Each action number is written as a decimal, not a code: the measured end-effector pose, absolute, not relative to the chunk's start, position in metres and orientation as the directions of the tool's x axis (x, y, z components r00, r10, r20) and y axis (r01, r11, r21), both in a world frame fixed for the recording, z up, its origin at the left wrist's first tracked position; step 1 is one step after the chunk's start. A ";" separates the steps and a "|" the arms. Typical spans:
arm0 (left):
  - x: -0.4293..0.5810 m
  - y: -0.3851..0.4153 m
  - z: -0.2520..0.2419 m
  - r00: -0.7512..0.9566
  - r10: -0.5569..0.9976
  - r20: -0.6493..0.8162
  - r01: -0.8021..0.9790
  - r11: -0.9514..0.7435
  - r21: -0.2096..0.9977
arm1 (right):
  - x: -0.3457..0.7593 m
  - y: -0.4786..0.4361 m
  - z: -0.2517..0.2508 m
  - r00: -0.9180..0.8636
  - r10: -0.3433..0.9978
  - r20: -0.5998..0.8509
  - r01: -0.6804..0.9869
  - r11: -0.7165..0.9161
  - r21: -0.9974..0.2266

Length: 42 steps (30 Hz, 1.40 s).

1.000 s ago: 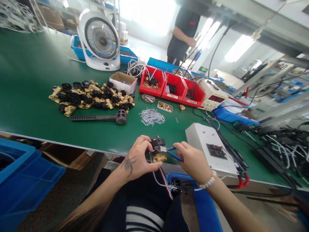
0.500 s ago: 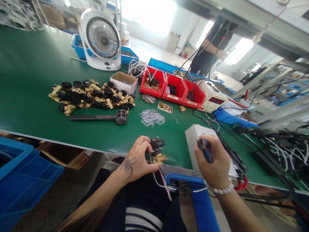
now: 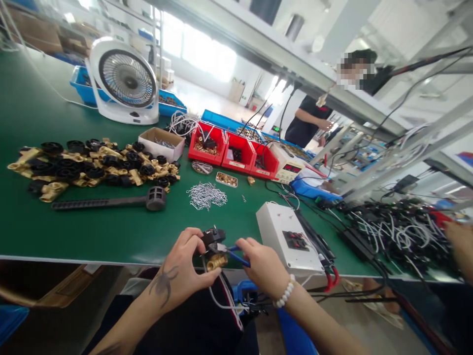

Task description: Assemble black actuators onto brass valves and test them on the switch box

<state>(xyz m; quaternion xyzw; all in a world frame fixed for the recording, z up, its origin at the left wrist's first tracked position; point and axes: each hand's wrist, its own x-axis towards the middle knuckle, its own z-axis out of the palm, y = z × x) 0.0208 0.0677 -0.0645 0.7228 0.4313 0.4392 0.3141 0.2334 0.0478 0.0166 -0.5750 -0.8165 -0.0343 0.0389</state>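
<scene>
My left hand (image 3: 185,266) is closed around a brass valve body (image 3: 216,262) with a black actuator (image 3: 213,235) on top, held over the table's front edge. A grey cable runs down from it. My right hand (image 3: 264,266) grips blue-handled pliers (image 3: 236,255), whose metal jaws reach in between the black part and the brass body. Whether the jaws are clamped on something there I cannot make out. Beyond my hands lies a pile of small metal clips (image 3: 207,195), with one loose clip (image 3: 244,198) to its right.
Brass valves with black tops (image 3: 92,162) are heaped at left, behind a dark plastic wrench (image 3: 111,202). Red bins (image 3: 238,153) and a white fan (image 3: 127,81) stand at the back. A white switch box (image 3: 284,241) is on the right. Another person's hand (image 3: 460,246) is at far right.
My right hand has brought the pliers leftward from above the white box to the valve. My left hand still holds the valve. The camera view has shifted right.
</scene>
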 end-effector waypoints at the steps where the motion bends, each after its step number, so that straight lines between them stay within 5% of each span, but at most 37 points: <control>1: 0.021 0.068 -0.065 0.243 0.897 0.368 0.359 -0.436 0.825 | 0.234 0.048 0.017 -0.331 0.935 0.125 0.943 0.332 0.008; 5: 0.020 0.069 -0.068 0.245 0.885 0.396 0.360 -0.462 0.810 | 0.235 0.047 0.020 -0.189 0.901 0.391 0.949 0.270 -0.165; 10: 0.020 0.071 -0.066 0.239 0.881 0.408 0.356 -0.471 0.807 | 0.229 0.047 0.011 -0.268 0.962 0.054 0.959 0.272 -0.077; 13: 0.020 0.068 -0.062 0.223 0.899 0.377 0.348 -0.435 0.831 | 0.229 0.047 0.014 -0.217 0.971 0.098 0.904 0.238 -0.357; 16: 0.023 0.065 -0.060 0.210 0.905 0.370 0.316 -0.420 0.851 | 0.231 0.048 0.015 -0.276 0.961 0.032 0.669 0.216 -0.711; 20: 0.025 0.063 -0.061 0.200 0.905 0.375 0.296 -0.421 0.858 | 0.231 0.054 0.003 -0.468 0.882 -0.049 0.468 0.200 -0.861; 35: 0.023 0.063 -0.053 0.209 0.899 0.385 0.299 -0.434 0.850 | 0.227 0.061 0.003 -0.523 0.852 0.041 0.586 0.394 -0.709; 40: 0.022 0.065 -0.051 0.214 0.932 0.293 0.258 -0.343 0.903 | 0.237 0.048 0.008 -0.075 0.843 0.532 0.802 0.368 -0.471; 42: 0.022 0.065 -0.051 0.208 0.932 0.295 0.251 -0.343 0.905 | 0.240 0.045 0.007 -0.119 0.835 0.537 0.879 0.340 -0.334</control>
